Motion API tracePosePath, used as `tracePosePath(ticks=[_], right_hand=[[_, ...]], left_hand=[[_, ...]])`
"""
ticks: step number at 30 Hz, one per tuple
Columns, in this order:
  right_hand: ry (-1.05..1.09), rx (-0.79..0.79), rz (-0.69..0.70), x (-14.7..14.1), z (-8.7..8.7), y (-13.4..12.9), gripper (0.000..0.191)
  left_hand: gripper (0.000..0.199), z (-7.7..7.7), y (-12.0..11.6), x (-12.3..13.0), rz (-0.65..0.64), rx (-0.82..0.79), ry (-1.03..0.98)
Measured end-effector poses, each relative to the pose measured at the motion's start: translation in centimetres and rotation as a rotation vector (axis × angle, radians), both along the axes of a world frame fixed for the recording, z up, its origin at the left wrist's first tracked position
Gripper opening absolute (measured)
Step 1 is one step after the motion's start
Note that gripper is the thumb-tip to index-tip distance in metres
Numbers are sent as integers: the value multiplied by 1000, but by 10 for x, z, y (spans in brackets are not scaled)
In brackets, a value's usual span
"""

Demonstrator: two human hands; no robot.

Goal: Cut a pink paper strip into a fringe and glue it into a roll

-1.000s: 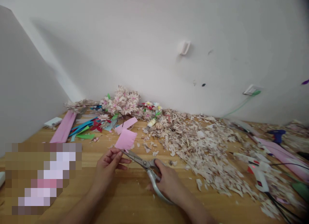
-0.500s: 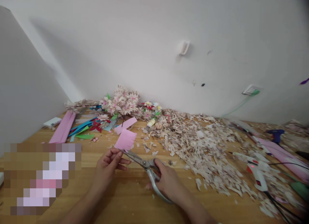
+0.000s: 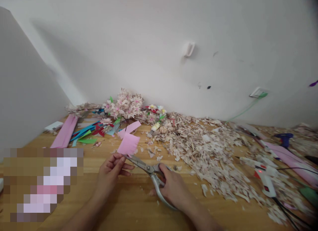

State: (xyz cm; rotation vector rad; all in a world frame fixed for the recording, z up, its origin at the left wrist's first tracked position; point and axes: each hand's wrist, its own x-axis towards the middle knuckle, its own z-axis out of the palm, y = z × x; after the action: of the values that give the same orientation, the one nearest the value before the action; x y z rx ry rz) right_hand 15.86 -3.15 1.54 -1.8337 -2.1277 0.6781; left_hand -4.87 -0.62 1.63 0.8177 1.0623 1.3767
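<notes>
My left hand (image 3: 114, 168) pinches the lower corner of a pink sheet of crepe paper (image 3: 128, 144) between thumb and fingers. Small cuts fringe the sheet's right edge. My right hand (image 3: 171, 185) is closed round the handles of silver scissors (image 3: 158, 187). The blades point up and left, and their tips meet the bottom edge of the sheet beside my left fingertips. Behind the sheet lies another pink paper strip (image 3: 132, 128).
White and pink flowers (image 3: 128, 105) are heaped against the wall. Dried petal-like scraps (image 3: 211, 151) spread over the right of the wooden table (image 3: 139, 207). A white glue gun (image 3: 264, 178) with a lit red light lies at right, a blue glue gun (image 3: 284, 139) behind it. Coloured strips (image 3: 85, 131) lie left.
Hardly anything differs. The pink sheet has shifted very slightly to the left at its top; both hands and the scissors stay in nearly the same place.
</notes>
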Motion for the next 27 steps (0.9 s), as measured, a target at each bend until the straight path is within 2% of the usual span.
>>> tracePosePath(ticks=[8, 27], right_hand=[[-1, 10, 6, 0, 0, 0, 36], [13, -21, 16, 0, 0, -1, 38]], left_hand=[[44, 3, -1, 0, 2, -4, 2], [42, 5, -3, 0, 17, 4, 29]])
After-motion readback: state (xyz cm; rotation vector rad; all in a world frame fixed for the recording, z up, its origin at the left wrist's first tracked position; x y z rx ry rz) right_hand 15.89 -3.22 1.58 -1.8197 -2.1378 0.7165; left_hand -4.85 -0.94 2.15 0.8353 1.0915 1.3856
